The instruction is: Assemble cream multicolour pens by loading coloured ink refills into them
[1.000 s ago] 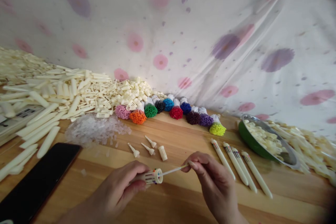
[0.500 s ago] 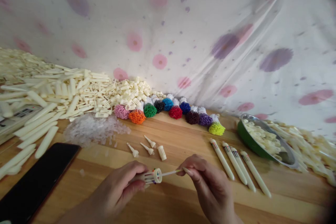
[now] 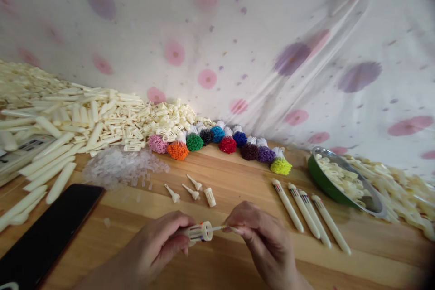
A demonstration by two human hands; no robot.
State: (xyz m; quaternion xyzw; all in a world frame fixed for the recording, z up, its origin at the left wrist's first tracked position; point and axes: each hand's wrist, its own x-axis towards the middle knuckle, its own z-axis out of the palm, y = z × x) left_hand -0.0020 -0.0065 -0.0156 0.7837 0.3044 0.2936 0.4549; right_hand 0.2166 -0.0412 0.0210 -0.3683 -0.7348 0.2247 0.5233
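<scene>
Low over the wooden table, my left hand [image 3: 159,242] is closed around a cream multicolour pen barrel [image 3: 200,232], its slotted, open end facing right. Spots of colour show in the slots. My right hand [image 3: 260,238] pinches the far end of a thin white pen refill [image 3: 216,228]. The refill's other end is inside the barrel's opening. Just beyond my hands lie several small cream pointed plugs [image 3: 173,194] and a short ribbed cap [image 3: 210,197]. To the right of my right hand rest several cream pens [image 3: 287,205] with coloured sliders.
Bundles of colour-tipped refills [image 3: 227,142] line the back of the table [image 3: 217,176]. Cream pen parts [image 3: 102,113] are heaped at left, beside clear plastic bits [image 3: 122,167] and a black phone [image 3: 50,235]. At right stands a green bowl [image 3: 326,186] of cream parts.
The refill has gone a little deeper into the barrel. My right hand has moved slightly left, and the barrel slightly right, so the gap between my hands is smaller.
</scene>
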